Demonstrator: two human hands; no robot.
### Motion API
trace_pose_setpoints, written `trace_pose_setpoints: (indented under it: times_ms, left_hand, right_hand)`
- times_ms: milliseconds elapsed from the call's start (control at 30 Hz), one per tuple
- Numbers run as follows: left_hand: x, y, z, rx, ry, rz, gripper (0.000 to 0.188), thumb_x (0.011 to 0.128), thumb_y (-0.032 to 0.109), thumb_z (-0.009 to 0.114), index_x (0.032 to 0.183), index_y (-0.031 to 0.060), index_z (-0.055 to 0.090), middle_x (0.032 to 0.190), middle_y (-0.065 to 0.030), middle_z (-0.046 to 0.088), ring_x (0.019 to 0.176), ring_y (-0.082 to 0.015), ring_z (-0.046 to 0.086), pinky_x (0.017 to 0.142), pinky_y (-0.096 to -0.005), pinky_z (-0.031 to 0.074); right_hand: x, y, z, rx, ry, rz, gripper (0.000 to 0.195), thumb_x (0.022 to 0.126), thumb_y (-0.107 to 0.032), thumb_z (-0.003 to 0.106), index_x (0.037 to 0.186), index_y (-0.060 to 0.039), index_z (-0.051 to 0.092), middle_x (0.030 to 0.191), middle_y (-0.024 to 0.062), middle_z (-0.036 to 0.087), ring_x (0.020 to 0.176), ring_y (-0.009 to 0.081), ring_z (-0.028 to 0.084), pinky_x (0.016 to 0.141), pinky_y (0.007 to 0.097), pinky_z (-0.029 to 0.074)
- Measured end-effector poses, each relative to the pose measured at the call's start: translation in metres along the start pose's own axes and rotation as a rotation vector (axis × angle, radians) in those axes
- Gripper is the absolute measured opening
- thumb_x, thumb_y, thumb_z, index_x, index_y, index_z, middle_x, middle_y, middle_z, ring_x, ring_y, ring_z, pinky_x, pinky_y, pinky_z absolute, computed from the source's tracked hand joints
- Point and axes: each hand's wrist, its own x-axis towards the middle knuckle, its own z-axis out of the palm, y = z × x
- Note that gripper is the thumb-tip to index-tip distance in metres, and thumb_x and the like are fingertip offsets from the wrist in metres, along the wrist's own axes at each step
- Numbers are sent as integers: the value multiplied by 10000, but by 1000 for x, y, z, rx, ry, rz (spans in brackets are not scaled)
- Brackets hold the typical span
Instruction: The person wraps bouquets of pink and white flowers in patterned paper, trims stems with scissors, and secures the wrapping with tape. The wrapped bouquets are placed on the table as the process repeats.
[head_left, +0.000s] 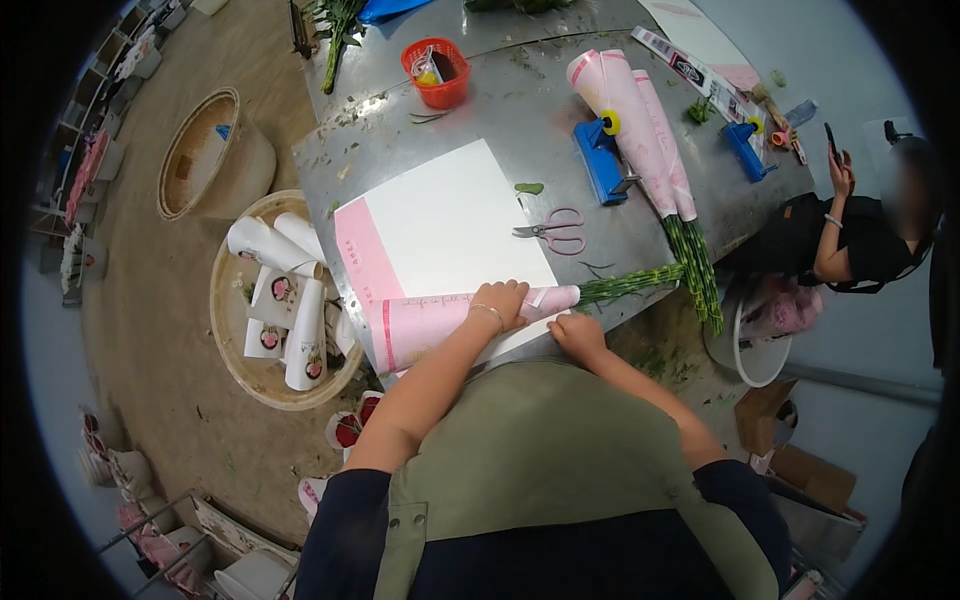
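Observation:
A pink paper-wrapped flower bundle (427, 319) lies across the near edge of the metal table, its green stems (630, 283) sticking out to the right. My left hand (501, 306) rests over the roll with its fingers curled on the paper. Below the stem end, my right hand (579, 337) is closed at the edge of the white paper (525, 336) under the bundle. A flat stack of white sheets with a pink border (465, 217) lies beyond the roll. Pink-handled pruning shears (562, 231) sit at its right, blades over the paper. The flower heads are hidden.
Wrapped bundles (630, 127) lie by a blue tape dispenser (600, 165); another dispenser (742, 150) stands farther right. A red basket (436, 75) is at the back. At left, a round tub (217, 337) holds white paper-wrapped bundles. A person (862, 225) holds a phone at right.

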Motion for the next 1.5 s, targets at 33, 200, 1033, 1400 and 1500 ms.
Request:
trace_pose_setpoints:
  times_ms: [33, 200, 1033, 1400, 1500]
  left_hand:
    - [0, 0, 0, -2, 4, 1, 610, 768, 450, 712, 1235, 115, 506, 1130, -117, 618, 1004, -291, 638, 826, -409, 518]
    - [-2, 3, 1, -8, 21, -11, 577, 782, 441, 717, 1200, 103, 508, 1117, -114, 616, 1022, -280, 631, 827, -405, 512]
    - [-17, 18, 0, 81, 93, -43, 716, 796, 367, 698, 1399, 137, 388, 1154, -98, 602, 1032, -279, 613, 856, -411, 489]
    - [-17, 19, 3, 29, 80, -67, 726, 798, 359, 703, 1412, 134, 387, 1194, -85, 582, 1088, -267, 579, 914, -404, 453]
    - [-17, 19, 5, 36, 75, -70, 720, 804, 368, 700, 1409, 130, 390, 1201, -82, 583, 1092, -261, 580, 916, -401, 452]
  right_hand:
    - [2, -1, -2, 160, 59, 35, 308, 906, -313, 556, 785, -53, 666, 692, 104, 652, 635, 263, 638, 589, 382, 495]
    - [21, -16, -13, 976, -34, 301, 329, 956, -328, 525, 868, -31, 638, 671, 53, 631, 572, 129, 575, 530, 259, 452]
    - [207, 128, -176, 1089, 358, 487, 285, 861, -291, 671, 877, -7, 642, 753, 55, 608, 697, 167, 566, 650, 293, 450]
    - [172, 140, -129, 930, 443, 375, 193, 865, -188, 655, 791, -10, 660, 649, 12, 553, 566, 100, 472, 531, 269, 383]
    - [164, 146, -112, 1147, 353, 433, 235, 877, -217, 653, 750, -20, 643, 608, 8, 542, 535, 99, 481, 515, 267, 379]
